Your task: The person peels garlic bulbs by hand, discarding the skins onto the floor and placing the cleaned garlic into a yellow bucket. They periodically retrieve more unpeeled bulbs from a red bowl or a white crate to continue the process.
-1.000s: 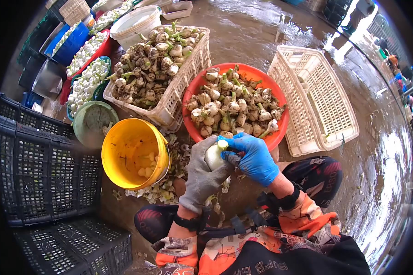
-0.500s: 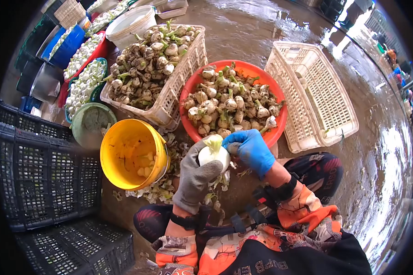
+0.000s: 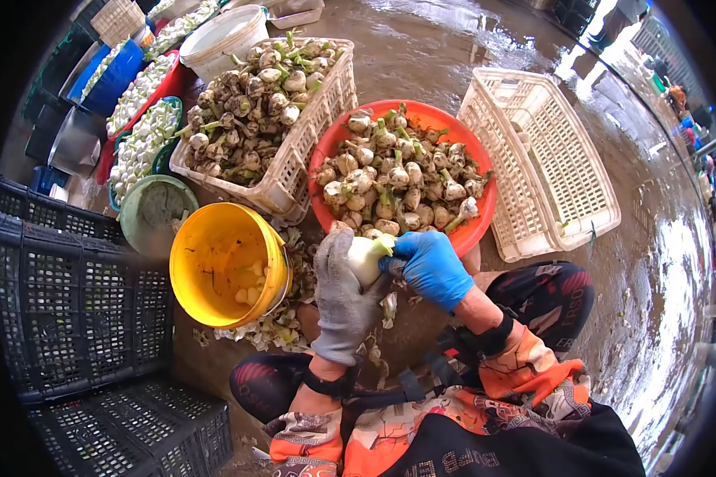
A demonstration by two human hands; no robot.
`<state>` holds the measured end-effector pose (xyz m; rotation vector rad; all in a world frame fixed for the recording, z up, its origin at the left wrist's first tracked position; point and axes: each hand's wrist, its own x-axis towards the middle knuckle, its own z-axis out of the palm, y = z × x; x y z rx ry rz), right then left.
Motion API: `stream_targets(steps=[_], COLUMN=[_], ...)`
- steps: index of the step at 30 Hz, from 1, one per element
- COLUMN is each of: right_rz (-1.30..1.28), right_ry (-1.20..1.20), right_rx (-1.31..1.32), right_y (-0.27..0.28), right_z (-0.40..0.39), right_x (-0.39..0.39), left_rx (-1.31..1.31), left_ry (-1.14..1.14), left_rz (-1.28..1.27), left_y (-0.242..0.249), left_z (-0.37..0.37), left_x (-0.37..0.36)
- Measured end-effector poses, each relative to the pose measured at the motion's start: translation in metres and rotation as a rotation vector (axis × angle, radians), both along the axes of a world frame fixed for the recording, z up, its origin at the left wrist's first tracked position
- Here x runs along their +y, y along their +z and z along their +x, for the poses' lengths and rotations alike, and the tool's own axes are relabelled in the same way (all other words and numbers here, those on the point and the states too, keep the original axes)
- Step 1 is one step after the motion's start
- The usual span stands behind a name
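A peeled white garlic bulb with a short pale-green stem sits in my left hand, which wears a grey glove and wraps round it. My right hand, in a blue glove, is closed at the stem end; a dark grey piece shows at its thumb, and I cannot tell if it is a tool or a thumb cover. Just beyond both hands stands a red basin heaped with unpeeled, soil-stained garlic bulbs. To the left, a yellow bucket holds a few pale pieces at its bottom.
A white crate piled with dirty garlic stands beyond the bucket. Another white crate is at the right, on wet floor. Black crates line the left, near a green tub. Peelings lie under my hands; farther left are basins of peeled bulbs.
My left hand has turned the garlic bulb so its stem now points right instead of up. My right hand has moved slightly down, its fingers closed at the stem.
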<state>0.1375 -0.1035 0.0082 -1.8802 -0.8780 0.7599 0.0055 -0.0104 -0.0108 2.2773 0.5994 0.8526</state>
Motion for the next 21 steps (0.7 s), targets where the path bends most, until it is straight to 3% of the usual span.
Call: stream_targets(steps=[5, 7, 9, 10, 12, 13, 15, 19, 21], right_rz=[-0.095, 0.023, 0.028, 0.03, 0.059, 0.085, 0.127, 0.222, 0.209], right_ry=[-0.056, -0.124, -0.103, -0.084, -0.052, -0.017, 0.019, 0.038, 0.049], right_rx=[-0.168, -0.266, -0.244, -0.219, -0.236, -0.251, -0.347, -0.275, 0.652], right_y=[0.001, -0.017, -0.023, -0.024, -0.023, -0.023, -0.02, -0.023, 0.003], right_z=[-0.005, -0.007, -0.003, 0.0, 0.009, 0.013, 0.02, 0.027, 0.025], right_x=[0.008, 0.011, 0.011, 0.009, 0.006, 0.003, 0.0, -0.009, -0.018], left_rx=[0.004, 0.01, 0.093, 0.095, -0.057, -0.057, -0.17, -0.252, -0.243], left_ry=[-0.004, 0.011, 0.036, 0.036, -0.085, -0.085, -0.3, -0.409, -0.406], left_rz=[-0.011, -0.031, -0.37, -0.37, -0.999, -1.0, -1.522, -1.708, -1.686], left_y=[0.0, 0.001, 0.0, 0.001, 0.004, 0.007, 0.013, 0.015, 0.024], left_z=[0.002, 0.002, 0.001, -0.001, -0.001, -0.003, -0.007, -0.006, -0.008], left_x=[0.0, 0.0, 0.004, 0.004, 0.006, 0.008, 0.013, 0.013, 0.013])
